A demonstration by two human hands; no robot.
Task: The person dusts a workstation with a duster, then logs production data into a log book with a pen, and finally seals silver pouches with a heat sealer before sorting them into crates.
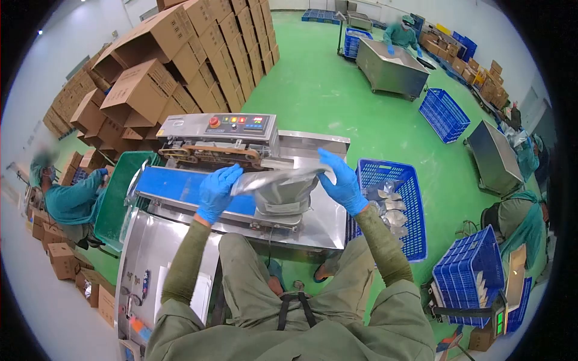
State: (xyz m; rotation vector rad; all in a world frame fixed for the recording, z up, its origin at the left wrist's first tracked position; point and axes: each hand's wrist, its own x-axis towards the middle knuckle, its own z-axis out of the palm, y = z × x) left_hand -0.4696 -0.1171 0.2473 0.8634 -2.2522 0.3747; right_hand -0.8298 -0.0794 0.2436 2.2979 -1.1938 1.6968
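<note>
A silver plastic bag [282, 195] stands upright before me at the front edge of the sealing machine [220, 135], its top stretched sideways. My left hand [219, 191], in a blue glove, is closed on the bag's left top corner. At the opposite corner, my right hand [343, 182], also gloved in blue, grips the bag between thumb and fingers; part of that grip is hidden. Left of the bag runs the machine's blue conveyor belt [171, 185]. Behind it is a control panel with a red button [214, 122].
To my right, a blue crate [419, 225] contains several silver bags. A green bin [114, 207] stands left. Papers [201, 289] and small tools lie on the steel table [165, 231]. Stacked cartons [144, 90] rise behind the machine. Several people work nearby, one at a steel cart [388, 72].
</note>
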